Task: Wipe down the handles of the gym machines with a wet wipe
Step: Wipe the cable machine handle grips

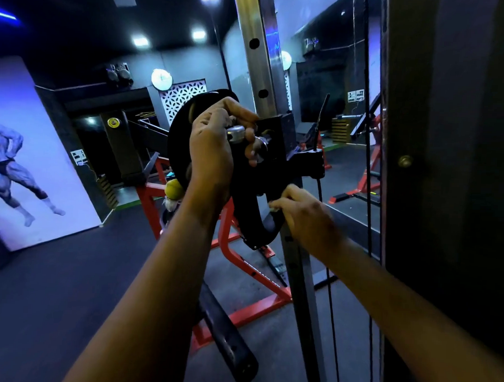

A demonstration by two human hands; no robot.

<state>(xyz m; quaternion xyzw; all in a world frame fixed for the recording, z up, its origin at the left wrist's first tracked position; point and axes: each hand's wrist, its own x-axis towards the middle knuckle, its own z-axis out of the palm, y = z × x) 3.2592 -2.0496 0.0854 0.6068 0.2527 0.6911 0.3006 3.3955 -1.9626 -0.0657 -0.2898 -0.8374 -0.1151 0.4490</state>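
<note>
Wiping step in hand: left hand (211,149) fingers curled round the chrome knob (237,133), right hand (301,211) at its 4 o'clock pinching a wet wipe (273,210) against the black handle (265,224); next, I judge, a rub along its curve.

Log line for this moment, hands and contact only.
left hand: grips chrome knob | right hand: holds wipe on black curved handle

My left hand (211,149) grips the knob (237,133) on the carriage (278,151) mounted on the upright post (257,56), beside the weight plate (178,148); my right hand (301,215) holds the curved handle (261,228) below. A bench frame (229,247) stands behind.
</note>
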